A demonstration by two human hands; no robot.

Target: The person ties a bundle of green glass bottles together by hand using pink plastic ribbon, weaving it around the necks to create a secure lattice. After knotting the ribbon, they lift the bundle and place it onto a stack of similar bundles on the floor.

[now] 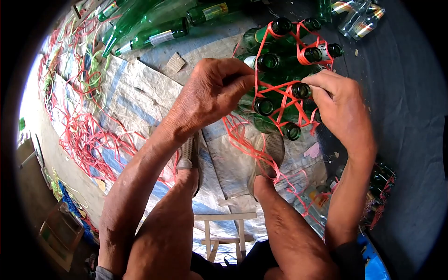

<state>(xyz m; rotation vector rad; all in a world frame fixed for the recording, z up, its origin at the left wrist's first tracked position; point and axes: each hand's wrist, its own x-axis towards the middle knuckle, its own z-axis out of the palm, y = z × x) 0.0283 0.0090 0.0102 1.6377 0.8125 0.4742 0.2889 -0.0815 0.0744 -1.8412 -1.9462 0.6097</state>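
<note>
A cluster of green glass bottles [284,65] stands upright in front of me, their dark open mouths facing up. Red plastic string [280,87] crosses between the necks and loops around several of them. My left hand [217,91] is closed in a pinch at the cluster's left side, on the red string. At the right side, my right hand [343,105] has thumb and forefinger pinched together against the rim of one bottle neck [301,90]. What lies between those fingertips is hidden. Loose string trails from the cluster down over my right shoe [269,151].
More green bottles [158,38] lie on their sides at the top left, and clear bottles [361,21] at the top right. Tangled red string [88,140] covers the left of the woven sheet [154,86]. A wooden stool [224,217] is below, between my legs. Further bottles [382,179] lie at the lower right.
</note>
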